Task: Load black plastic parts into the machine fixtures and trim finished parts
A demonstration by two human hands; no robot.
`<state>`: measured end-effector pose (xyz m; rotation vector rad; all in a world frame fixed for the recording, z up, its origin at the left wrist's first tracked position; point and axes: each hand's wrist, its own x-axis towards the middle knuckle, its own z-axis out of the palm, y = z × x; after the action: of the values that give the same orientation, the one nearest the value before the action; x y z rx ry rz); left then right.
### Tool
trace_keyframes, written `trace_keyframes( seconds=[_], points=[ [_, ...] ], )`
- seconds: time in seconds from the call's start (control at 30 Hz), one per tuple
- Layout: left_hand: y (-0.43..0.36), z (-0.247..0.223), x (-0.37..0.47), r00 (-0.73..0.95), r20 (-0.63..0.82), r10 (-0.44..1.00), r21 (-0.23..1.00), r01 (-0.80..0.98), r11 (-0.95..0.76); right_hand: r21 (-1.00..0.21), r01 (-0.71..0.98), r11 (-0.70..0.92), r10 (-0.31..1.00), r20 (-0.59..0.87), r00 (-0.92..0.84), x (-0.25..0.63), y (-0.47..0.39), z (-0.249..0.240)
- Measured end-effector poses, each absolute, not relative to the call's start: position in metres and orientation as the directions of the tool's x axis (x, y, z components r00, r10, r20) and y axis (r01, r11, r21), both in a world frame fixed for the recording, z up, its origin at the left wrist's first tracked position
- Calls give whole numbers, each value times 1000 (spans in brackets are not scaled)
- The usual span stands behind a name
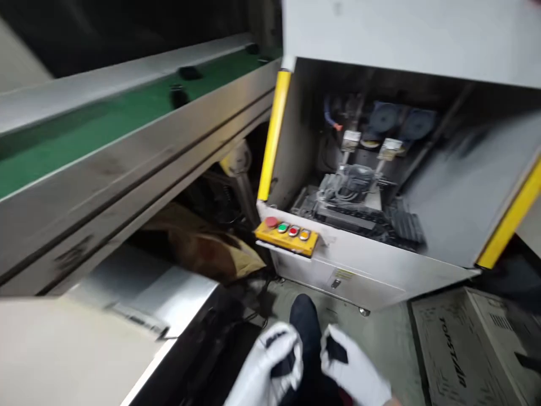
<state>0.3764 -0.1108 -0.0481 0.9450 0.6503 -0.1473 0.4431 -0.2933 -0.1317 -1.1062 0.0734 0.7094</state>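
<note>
Both of my hands wear white gloves and are at the bottom of the head view, in front of my dark-clad leg. The fingers of my left hand (273,361) curl round a small black part (282,365), with another dark patch showing near the thumb. My right hand (355,366) is closed on a small black part (337,351) as well. Blur hides the exact shape of these parts. My hands are apart, nearest to the open-fronted white machine (380,276) ahead, and touch neither it nor the table.
A yellow button box (287,235) sticks out from the machine's front. Inside are grey fixtures (350,186). A green conveyor belt (127,113) with several black parts (180,96) runs along the left. A pale table (76,349) is at lower left, a cardboard box (456,344) at lower right.
</note>
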Motion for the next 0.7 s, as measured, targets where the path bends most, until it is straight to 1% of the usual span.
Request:
trace_keyframes(
  seconds=[0.03, 0.07, 0.1, 0.13, 0.17, 0.2, 0.23, 0.27, 0.3, 0.33, 0.4, 0.47, 0.53, 0.63, 0.7],
  points=[
    [-102, -19, 405, 871, -460, 173, 808, 329, 488, -812, -509, 286, 433, -365, 824, 466, -306, -106],
    [-95, 12, 437, 940, -299, 165, 899, 220, 378, -859, -427, 283, 370, -313, 875, 491, -319, -76],
    [-89, 43, 472, 980, -100, 170, 968, 56, 245, -940, -261, 220, 336, -179, 925, 517, -331, -43],
    [-85, 71, 511, 978, 89, 191, 991, -107, 86, -990, -48, 132, 326, -2, 945, 545, -341, -9],
    [-82, 96, 552, 939, 259, 225, 966, -258, -34, -979, 195, 57, 247, 203, 948, 574, -348, 23],
    [-79, 116, 594, 886, 387, 254, 922, -374, -100, -926, 376, -34, 161, 367, 916, 606, -351, 54],
    [-78, 131, 638, 827, 476, 300, 877, -471, -94, -854, 513, -85, 72, 508, 858, 638, -352, 81],
    [-77, 142, 681, 791, 532, 303, 841, -536, -77, -789, 603, -115, -2, 608, 794, 673, -349, 104],
    [-76, 148, 723, 761, 568, 314, 811, -581, -60, -731, 674, -107, -66, 681, 729, 708, -344, 122],
    [-76, 151, 761, 752, 576, 320, 804, -592, -54, -698, 712, -72, -109, 716, 690, 744, -337, 136],
    [-76, 150, 825, 772, 556, 308, 822, -567, -64, -703, 709, -48, -103, 710, 697, 811, -320, 152],
    [-79, 146, 869, 818, 509, 267, 856, -515, -54, -744, 666, -47, -29, 668, 744, 865, -305, 156],
    [-82, 142, 892, 877, 445, 179, 891, -455, 13, -786, 615, -53, 51, 613, 788, 900, -294, 151],
    [-85, 141, 903, 925, 378, 36, 919, -380, 105, -844, 535, 26, 139, 533, 835, 919, -286, 142],
    [-86, 142, 904, 917, 398, 2, 911, -396, 112, -850, 519, 87, 161, 527, 835, 918, -285, 139]
  ],
)
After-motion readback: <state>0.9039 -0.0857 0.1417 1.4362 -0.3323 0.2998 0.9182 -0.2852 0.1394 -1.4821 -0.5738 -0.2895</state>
